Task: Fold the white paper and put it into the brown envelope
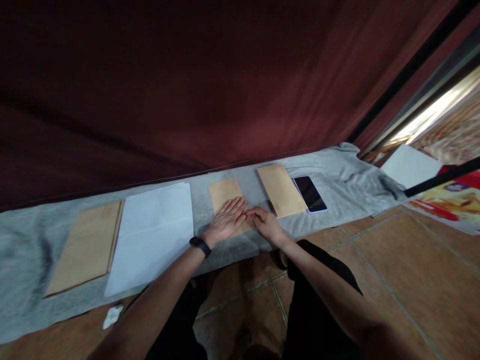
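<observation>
Spreads the left hand [227, 218] flat, palm down, with fingers straight and nearly together, over the middle envelope [225, 192], on the grey-draped counter [332, 162]. Covers much of its lower part this way, leaving bare the end towards twelve o'clock with faint print near one corner. Curls the right hand [268, 226] at about three o'clock of the left, with fingertips narrowed at the envelope's right side, just beside the left fingertips; cannot tell whether pinching the paper or merely touching it. Wears a dark band [200, 246] on the left wrist. Hides from view any contents of the middle envelope. Has a second envelope [282, 190] lying between two and three o'clock of the first, apart from it, likewise with its inside unseen, and just beyond that a dark-screened phone [310, 194]. Has white paper [153, 230] between eight and nine o'clock, and farther out that way a larger brown envelope [86, 247], close against the paper's edge. Faces a dark red curtain [206, 100] at twelve o'clock, above a tiled floor [412, 260].
</observation>
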### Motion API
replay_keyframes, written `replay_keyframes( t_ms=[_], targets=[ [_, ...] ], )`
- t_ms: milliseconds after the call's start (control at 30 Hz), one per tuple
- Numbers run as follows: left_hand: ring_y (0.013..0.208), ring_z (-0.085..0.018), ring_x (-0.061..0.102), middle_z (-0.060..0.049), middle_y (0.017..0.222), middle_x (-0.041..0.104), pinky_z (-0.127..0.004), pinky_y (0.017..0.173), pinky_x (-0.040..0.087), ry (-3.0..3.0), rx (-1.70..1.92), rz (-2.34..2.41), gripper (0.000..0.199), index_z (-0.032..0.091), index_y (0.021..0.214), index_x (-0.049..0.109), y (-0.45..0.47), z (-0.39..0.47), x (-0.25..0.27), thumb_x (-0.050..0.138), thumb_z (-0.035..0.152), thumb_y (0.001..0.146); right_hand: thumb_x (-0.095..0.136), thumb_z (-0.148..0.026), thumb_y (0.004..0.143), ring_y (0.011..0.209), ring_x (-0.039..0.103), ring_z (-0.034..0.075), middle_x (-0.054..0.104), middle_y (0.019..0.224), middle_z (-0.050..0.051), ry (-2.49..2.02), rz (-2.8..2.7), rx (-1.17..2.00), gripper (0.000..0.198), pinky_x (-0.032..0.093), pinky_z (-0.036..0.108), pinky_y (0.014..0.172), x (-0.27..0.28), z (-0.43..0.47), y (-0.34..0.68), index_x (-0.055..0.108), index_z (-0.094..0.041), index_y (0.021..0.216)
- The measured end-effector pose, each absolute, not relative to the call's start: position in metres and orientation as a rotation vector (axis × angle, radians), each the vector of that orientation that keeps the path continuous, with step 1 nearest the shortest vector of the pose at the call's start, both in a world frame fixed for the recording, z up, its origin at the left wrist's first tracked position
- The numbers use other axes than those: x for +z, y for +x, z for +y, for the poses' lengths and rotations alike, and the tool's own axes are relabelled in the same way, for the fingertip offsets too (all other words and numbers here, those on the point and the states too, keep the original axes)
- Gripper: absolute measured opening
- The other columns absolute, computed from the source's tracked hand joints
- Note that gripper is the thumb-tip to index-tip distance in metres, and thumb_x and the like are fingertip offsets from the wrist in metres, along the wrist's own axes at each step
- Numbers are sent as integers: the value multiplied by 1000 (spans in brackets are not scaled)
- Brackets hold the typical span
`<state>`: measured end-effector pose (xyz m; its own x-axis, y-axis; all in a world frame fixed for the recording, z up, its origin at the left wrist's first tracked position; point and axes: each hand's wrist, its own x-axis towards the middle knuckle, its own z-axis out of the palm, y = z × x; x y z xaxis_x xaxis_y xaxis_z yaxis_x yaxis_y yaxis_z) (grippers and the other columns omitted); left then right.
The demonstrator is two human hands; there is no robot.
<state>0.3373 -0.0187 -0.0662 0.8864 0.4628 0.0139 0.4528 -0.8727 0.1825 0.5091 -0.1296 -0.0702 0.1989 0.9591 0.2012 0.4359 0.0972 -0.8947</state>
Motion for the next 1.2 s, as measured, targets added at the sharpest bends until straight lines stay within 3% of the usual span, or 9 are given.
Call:
replay_keyframes(
  t_ms=[400,533,633,733,933,1200],
  targets=[
    [155,-18,19,-5,164,32,-42,128,14,2878,71,528,59,22,159,27,312,-78,-53,22,49,106,45,-20,95,91,70,17,75,98,3,-1597,-1445,589,30,55,30,86,-64,-129,510,74,-23,101],
    [153,-19,25,-7,163,34,-43,127,17,2843,50,509,60,20,158,31,305,-93,-53,27,51,106,45,-27,100,112,67,20,73,120,6,-1597,-1726,529,32,52,37,100,-58,-129,509,72,-23,117],
    [151,-20,30,-9,161,39,-43,127,17,2842,65,547,59,18,155,37,303,-99,-56,27,50,105,41,-32,105,134,54,19,62,142,7,-1542,-1988,496,38,40,41,116,-56,-127,507,64,-23,134],
    [150,-21,32,-9,159,42,-43,127,17,2855,104,566,59,17,152,42,304,-101,-58,28,50,105,37,-35,107,144,43,18,49,154,7,-1581,-2122,443,44,30,43,123,-58,-123,506,52,-21,146],
    [150,-23,32,-11,158,43,-43,127,18,2827,148,572,60,15,150,45,305,-103,-57,30,52,104,34,-38,107,150,32,19,36,162,8,-1729,-2168,313,53,25,43,125,-67,-102,508,36,-18,156],
    [151,-22,30,-11,160,39,-43,126,20,2808,280,561,62,17,154,37,304,-106,-53,34,52,103,36,-39,106,150,33,25,36,161,11,-1928,-2038,165,54,25,48,124,-69,-59,501,38,-16,155]
  ],
)
